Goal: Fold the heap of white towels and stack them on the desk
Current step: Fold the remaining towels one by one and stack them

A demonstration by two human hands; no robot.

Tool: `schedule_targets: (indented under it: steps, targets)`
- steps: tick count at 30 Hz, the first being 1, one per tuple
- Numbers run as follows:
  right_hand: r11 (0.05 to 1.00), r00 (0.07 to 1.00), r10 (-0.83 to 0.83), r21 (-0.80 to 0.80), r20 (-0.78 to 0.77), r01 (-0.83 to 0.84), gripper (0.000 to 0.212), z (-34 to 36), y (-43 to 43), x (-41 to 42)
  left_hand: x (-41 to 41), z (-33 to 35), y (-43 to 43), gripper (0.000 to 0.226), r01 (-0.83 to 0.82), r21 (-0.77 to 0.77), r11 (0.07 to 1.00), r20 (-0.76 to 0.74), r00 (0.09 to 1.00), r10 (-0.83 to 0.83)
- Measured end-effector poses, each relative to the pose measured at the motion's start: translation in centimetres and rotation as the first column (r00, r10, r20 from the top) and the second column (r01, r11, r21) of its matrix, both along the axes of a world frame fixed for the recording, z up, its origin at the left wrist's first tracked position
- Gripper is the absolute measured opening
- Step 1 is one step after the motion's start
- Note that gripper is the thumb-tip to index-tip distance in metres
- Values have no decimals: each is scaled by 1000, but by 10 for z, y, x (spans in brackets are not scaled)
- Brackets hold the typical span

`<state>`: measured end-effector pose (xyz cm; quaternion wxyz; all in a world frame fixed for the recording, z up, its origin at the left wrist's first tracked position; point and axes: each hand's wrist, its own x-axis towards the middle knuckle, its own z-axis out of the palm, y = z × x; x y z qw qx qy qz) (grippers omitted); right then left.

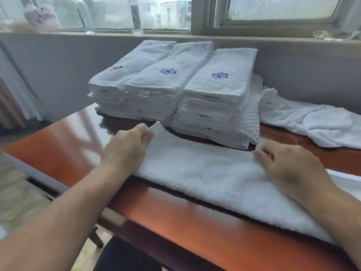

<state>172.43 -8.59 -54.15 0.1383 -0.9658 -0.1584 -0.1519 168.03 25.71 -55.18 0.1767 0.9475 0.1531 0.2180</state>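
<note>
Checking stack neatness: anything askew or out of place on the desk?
One thing: a waffle-textured cloth hangs loose against the right stack's side, not folded in. The stacks otherwise look square; the heap beside them is simply unfolded.

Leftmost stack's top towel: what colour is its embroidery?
The embroidery is red and black, seen in the head view.

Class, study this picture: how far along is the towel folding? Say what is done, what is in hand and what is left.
Done: three stacks of folded towels stand at the back of the desk. In hand: the left hand and right hand pinch the far corners of a flat towel. Left: finishing it, stacking it, then the loose heap at the right.
</note>
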Motion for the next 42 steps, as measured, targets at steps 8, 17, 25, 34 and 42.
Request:
schedule_targets:
  steps: [8, 17, 25, 34, 42]
  targets:
    - [999, 999, 33, 29, -15, -33, 33, -6, 0, 7, 7, -3, 8, 28, -178, 48, 983, -208, 961, 184]
    - [999, 997, 36, 8, 63, -37, 15, -7, 2, 6, 7, -7, 2, 24, -221, 52, 974, -72, 972, 224]
    - [967, 955, 221, 81, 195, -241, 10, -5, 7, -2, -7, 0, -30, 25, 79, 108, 991, 100, 991, -90]
    - [930, 933, 356, 120, -48, -349, 47, -10, 14, -11, -7, -16, -54, 64, 303, 129, 944, -339, 908, -245]
    - [902, 890, 309, -193, -334, -385, 89, -19, 18, -8, -3, -16, -36, 66, 96, 66, 993, -377, 924, -64]
